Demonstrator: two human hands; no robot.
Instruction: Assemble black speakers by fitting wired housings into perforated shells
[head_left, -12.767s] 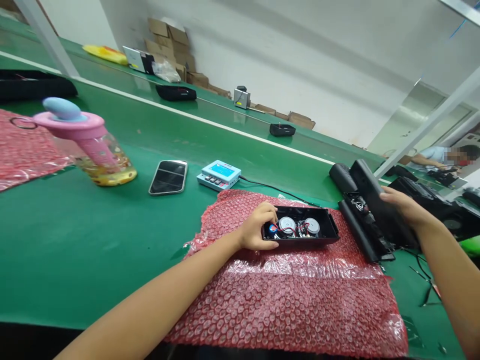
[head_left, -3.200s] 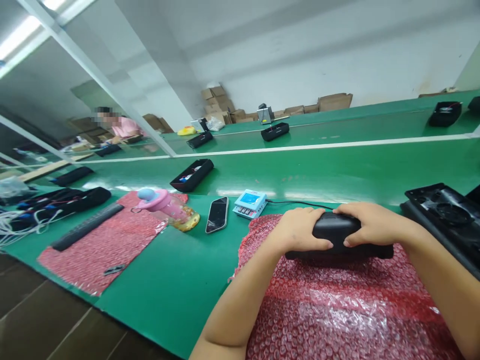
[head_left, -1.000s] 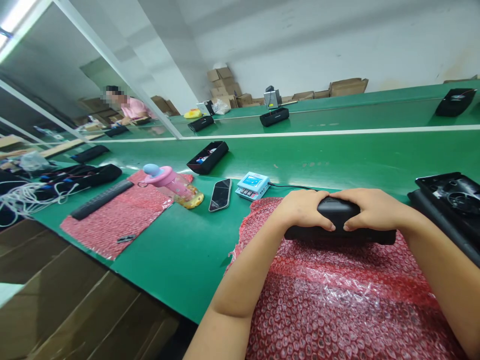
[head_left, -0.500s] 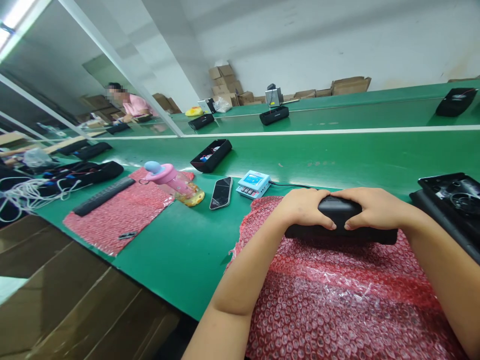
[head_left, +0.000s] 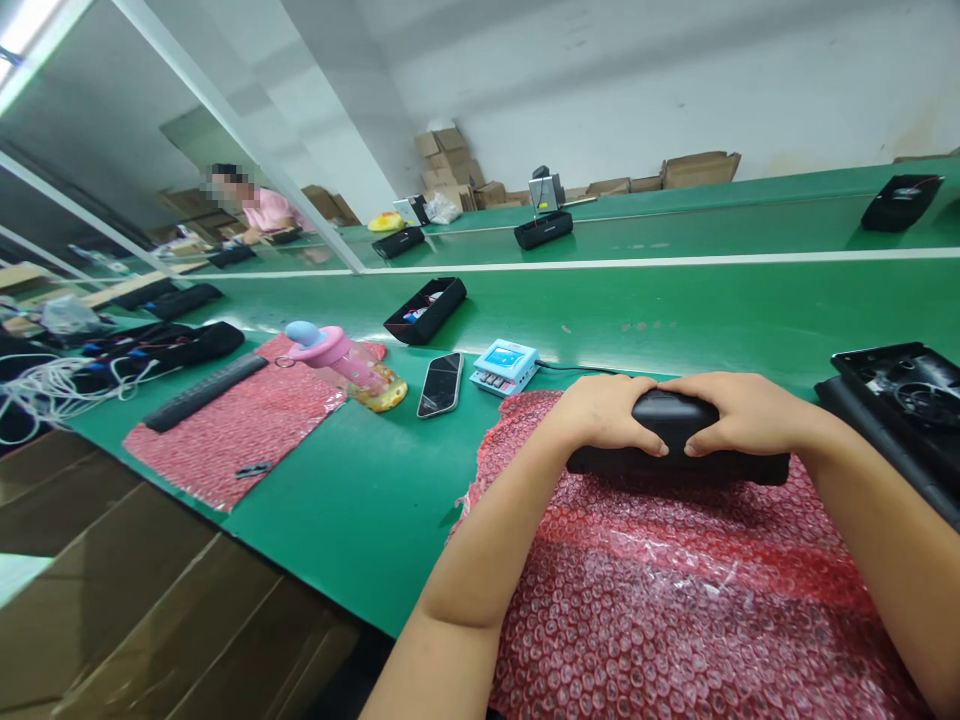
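Observation:
A black speaker housing [head_left: 679,467] lies on red bubble wrap [head_left: 675,590] in front of me. My left hand [head_left: 611,412] grips its left part, thumb on the near face and fingers over the far side. From the right, my right hand [head_left: 739,412] holds it the same way, the two thumb tips close together but apart. A smooth, glossy black panel [head_left: 671,412] shows between the hands. The fingers behind the housing are largely hidden.
Left of the wrap are a light-blue device [head_left: 504,367] with a cable, a phone [head_left: 440,385] and a pink-lidded bottle [head_left: 352,368]. An open black housing [head_left: 425,312] stands behind them. Black speaker parts [head_left: 911,400] lie at right. A person in pink [head_left: 266,212] sits far left.
Both hands keep their hold on the speaker housing. The whole view has shifted very slightly; in the moving lane behind, the black speakers have slid a little to the left.

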